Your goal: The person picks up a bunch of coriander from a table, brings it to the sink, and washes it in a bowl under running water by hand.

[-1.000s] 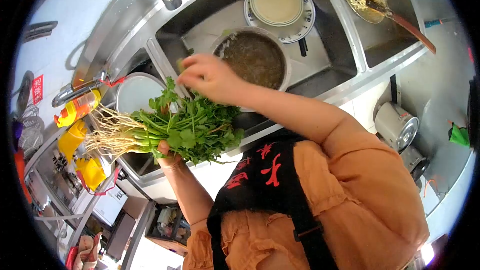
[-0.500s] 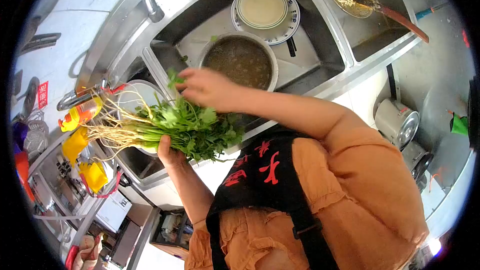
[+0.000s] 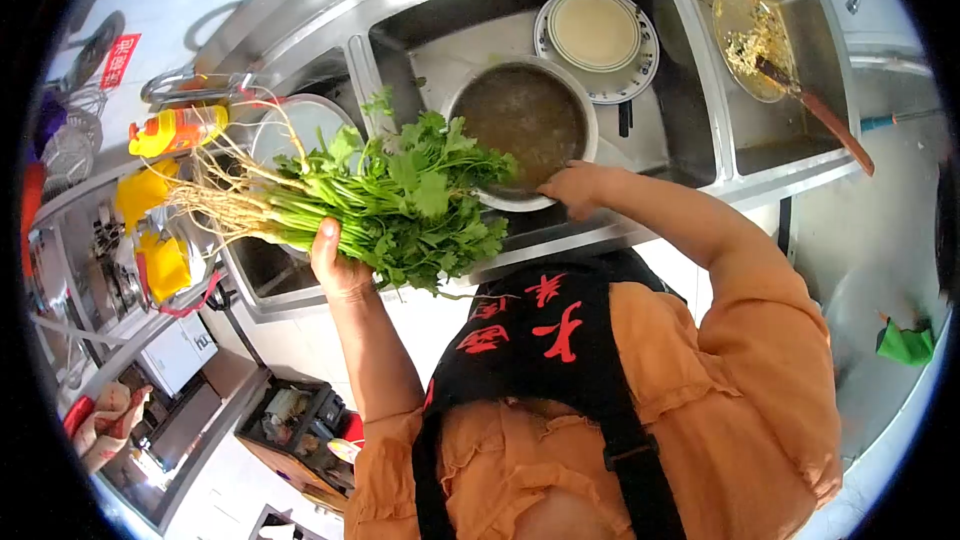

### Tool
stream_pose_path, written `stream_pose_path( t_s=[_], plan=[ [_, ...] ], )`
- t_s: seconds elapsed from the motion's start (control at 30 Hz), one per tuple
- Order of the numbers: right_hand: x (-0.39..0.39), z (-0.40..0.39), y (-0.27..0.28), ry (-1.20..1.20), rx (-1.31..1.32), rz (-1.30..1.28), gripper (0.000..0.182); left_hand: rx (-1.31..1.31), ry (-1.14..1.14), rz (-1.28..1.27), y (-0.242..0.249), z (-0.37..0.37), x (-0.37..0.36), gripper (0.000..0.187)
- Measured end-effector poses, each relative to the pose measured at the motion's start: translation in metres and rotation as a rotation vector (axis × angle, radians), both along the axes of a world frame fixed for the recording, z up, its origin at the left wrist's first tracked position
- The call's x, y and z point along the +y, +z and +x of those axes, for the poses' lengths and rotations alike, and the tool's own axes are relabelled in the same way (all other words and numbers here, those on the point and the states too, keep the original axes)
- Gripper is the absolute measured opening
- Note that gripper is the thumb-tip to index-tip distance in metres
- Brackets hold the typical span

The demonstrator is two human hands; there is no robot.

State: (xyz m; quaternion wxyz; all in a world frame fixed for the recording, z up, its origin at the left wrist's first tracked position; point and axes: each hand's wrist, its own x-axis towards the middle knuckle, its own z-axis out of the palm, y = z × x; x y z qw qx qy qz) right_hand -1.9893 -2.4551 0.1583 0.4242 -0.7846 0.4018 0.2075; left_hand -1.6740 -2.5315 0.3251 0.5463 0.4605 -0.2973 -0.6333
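My left hand is wrapped round a bunch of cilantro, thumb on top of the stems. The long pale roots point left and the leafy tops point right, partly over the edge of a metal basin. That basin stands in the middle sink and holds murky brown water. My right hand is at the basin's near right rim, fingers bent in and apparently gripping it. Its fingertips are partly hidden.
Stacked plates sit behind the basin in the sink. To the right, a strainer with food scraps and a wooden-handled utensil lie in another sink. A yellow bottle and yellow cloths are at the left.
My right hand has left the cilantro leaves and moved right and down to the basin rim. My left hand still holds the bunch. The view has shifted.
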Motion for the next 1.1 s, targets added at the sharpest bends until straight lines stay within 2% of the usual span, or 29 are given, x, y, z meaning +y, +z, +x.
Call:
stream_pose_path(
  t_s=[0.03, 0.13, 0.23, 0.43, 0.63, 0.73, 0.77, 0.87, 0.93, 1.0, 1.1],
  plan=[
    [0.005, -0.004, -0.011, 0.036, -0.080, -0.164, 0.036, 0.017, -0.011, -0.017, 0.000, 0.003, -0.002, 0.065],
    [0.003, -0.003, -0.024, 0.044, -0.067, -0.350, 0.020, 0.037, 0.005, -0.038, 0.004, 0.010, -0.005, 0.065],
    [-0.002, 0.011, 0.002, -0.069, -0.181, -0.378, 0.009, 0.031, 0.023, -0.059, 0.003, 0.024, -0.014, 0.065],
    [-0.033, 0.028, 0.054, -0.349, -0.269, -0.433, 0.014, -0.027, 0.028, -0.104, 0.006, 0.045, -0.034, 0.064],
    [-0.047, 0.028, 0.054, -0.628, -0.362, -0.378, 0.017, -0.017, 0.075, -0.107, 0.020, 0.042, -0.041, 0.064],
    [-0.047, 0.018, 0.056, -0.811, -0.473, -0.267, 0.020, -0.023, 0.145, -0.123, 0.027, 0.042, -0.040, 0.063],
    [-0.048, 0.009, 0.046, -0.897, -0.467, -0.144, 0.025, -0.028, 0.141, -0.132, 0.029, 0.042, -0.039, 0.063],
    [-0.053, -0.013, 0.065, -1.137, -0.523, -0.109, 0.029, -0.016, 0.160, -0.167, 0.036, 0.042, -0.038, 0.060],
    [-0.052, -0.032, 0.053, -1.386, -0.628, 0.096, 0.034, -0.010, 0.197, -0.189, 0.042, 0.037, -0.036, 0.058],
    [-0.049, -0.049, 0.037, -1.575, -0.944, 0.275, 0.038, 0.025, 0.209, -0.198, 0.047, 0.034, -0.032, 0.057],
    [-0.043, -0.061, 0.057, -1.807, -1.140, 0.538, 0.043, 0.035, 0.251, -0.212, 0.056, 0.039, -0.028, 0.056]
  ],
)
